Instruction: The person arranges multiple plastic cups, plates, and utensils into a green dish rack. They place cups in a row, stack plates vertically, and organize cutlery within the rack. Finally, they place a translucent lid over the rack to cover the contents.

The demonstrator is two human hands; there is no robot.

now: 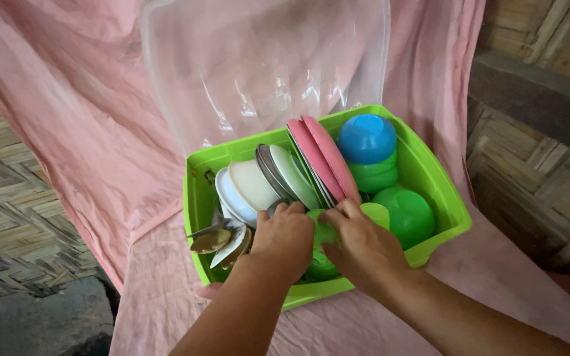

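Two hands meet over a green plastic cup (321,232) at the near wall of the lime-green plastic bin (430,168): left hand (285,238) curled on its left side, right hand (361,245) pinching its rim just right; upright pink plates (321,157) stand directly behind.

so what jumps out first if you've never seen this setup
A bright green bin on pink cloth, its clear lid raised behind. Inside, pink plates stand on edge beside a blue bowl. Both hands, left and right, reach into its front.
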